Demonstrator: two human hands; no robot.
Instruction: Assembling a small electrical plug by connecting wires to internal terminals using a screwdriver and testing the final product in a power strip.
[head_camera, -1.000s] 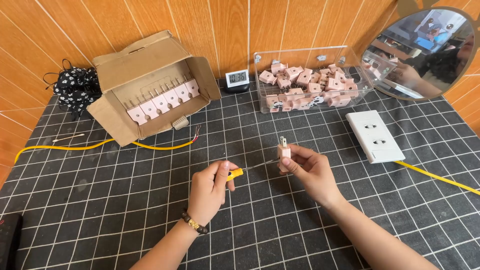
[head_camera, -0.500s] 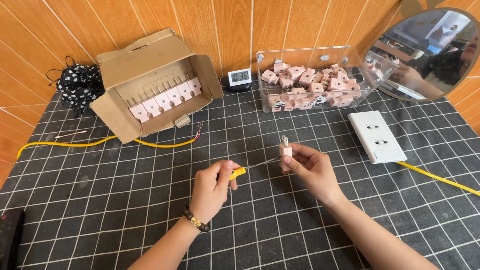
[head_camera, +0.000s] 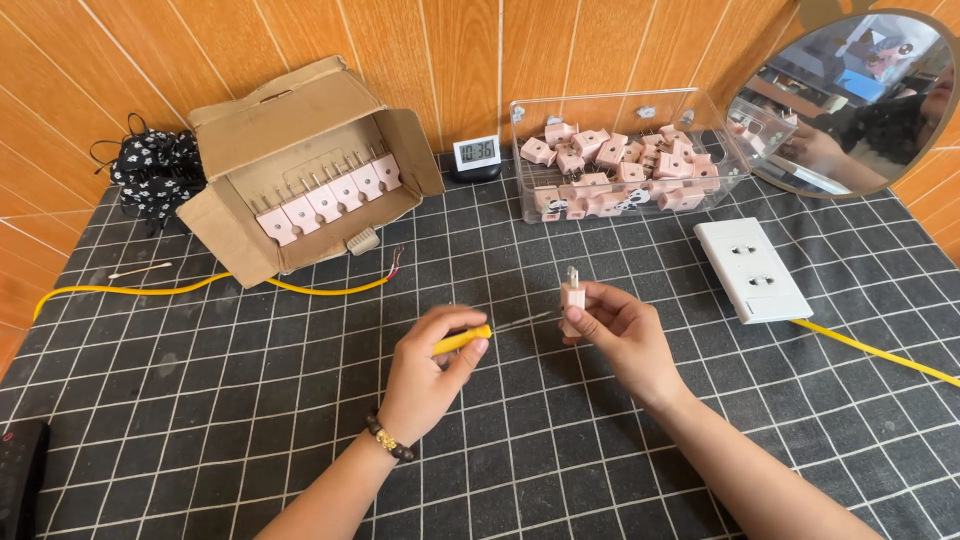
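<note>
Hardly shifted since before: left hand (head_camera: 432, 368) pinching yellow-handled screwdriver (head_camera: 462, 340), tip at pink plug (head_camera: 572, 299) gripped upright in right hand (head_camera: 620, 335). Behind, brown cardboard box (head_camera: 300, 150) with a plug row; clear bin (head_camera: 620, 160) heaped likewise; white socket plate (head_camera: 752, 268) rightward.

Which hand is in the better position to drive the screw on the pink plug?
Left. The left hand holds the yellow screwdriver, with its tip against the pink plug. The right hand only holds the plug, prongs up.
</note>
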